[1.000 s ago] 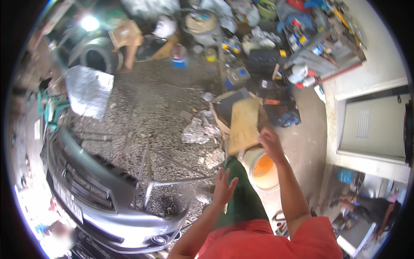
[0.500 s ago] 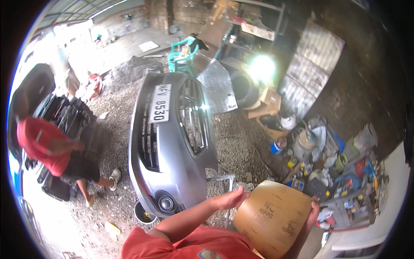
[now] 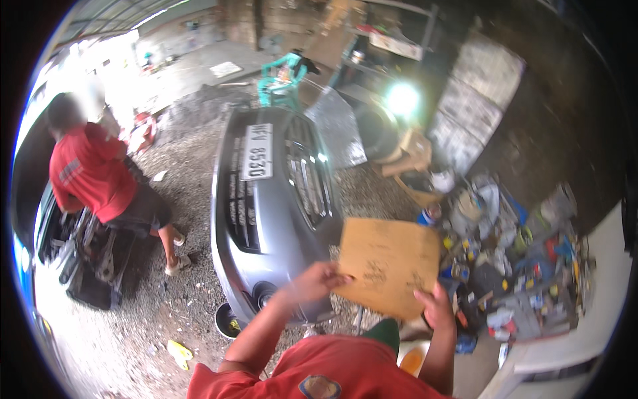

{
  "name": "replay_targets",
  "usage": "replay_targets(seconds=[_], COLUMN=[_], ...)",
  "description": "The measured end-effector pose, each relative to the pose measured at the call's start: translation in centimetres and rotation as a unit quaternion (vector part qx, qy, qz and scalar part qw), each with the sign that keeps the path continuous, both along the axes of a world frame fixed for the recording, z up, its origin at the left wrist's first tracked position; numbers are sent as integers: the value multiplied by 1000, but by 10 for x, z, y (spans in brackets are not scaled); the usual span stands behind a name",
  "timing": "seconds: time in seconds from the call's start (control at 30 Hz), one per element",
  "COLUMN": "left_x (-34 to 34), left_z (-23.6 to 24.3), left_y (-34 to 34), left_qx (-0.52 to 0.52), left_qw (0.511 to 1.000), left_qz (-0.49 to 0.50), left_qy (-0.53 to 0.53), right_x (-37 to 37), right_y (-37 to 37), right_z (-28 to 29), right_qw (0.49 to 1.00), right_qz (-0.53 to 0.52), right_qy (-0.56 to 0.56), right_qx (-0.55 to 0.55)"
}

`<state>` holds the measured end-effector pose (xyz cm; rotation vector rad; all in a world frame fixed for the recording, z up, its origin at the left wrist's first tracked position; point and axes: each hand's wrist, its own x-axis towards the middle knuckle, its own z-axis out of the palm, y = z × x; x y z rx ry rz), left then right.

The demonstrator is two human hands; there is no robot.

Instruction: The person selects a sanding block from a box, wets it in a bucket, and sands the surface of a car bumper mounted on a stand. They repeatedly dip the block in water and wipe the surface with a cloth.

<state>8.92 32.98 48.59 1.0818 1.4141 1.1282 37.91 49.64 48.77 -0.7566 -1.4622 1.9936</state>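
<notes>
A tan sheet of sandpaper (image 3: 392, 256), its printed back facing up, is held out in front of my red shirt. My left hand (image 3: 315, 282) pinches its left edge. At the lower right corner, the fingers of my right hand (image 3: 436, 307) close on it with the thumb on top. Just left of the sheet stands a silver car bumper (image 3: 282, 249) with a dark grille and a white plate (image 3: 257, 151); my left forearm covers part of its near end. Neither hand visibly grips the bumper.
On the left, a person in a red shirt (image 3: 100, 169) leans over a car's open front (image 3: 83, 256). To the right lie cluttered cans, bottles and tools (image 3: 518, 266). A dark bucket (image 3: 227, 320) stands by the bumper; a green chair (image 3: 280, 80) and tire (image 3: 375, 133) are behind.
The sheet has moved away from my body and flattened from a curve. My left hand, formerly at its top corner, now grips its left edge. The other person has turned toward the car.
</notes>
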Motion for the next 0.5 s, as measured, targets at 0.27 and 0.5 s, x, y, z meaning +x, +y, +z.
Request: replay_targets(seconds=[0.27,0.5], left_x=[-17,-35], left_z=[12,13], left_y=[-3,15], left_qx=[61,124], left_qw=[996,977], left_qz=[-38,-163], left_qy=[-60,-54], right_x=[10,26], right_y=[2,-4], right_z=[13,19], right_qw=[993,989], right_qz=[74,115], right_qy=[-25,-5], right_qx=[93,95])
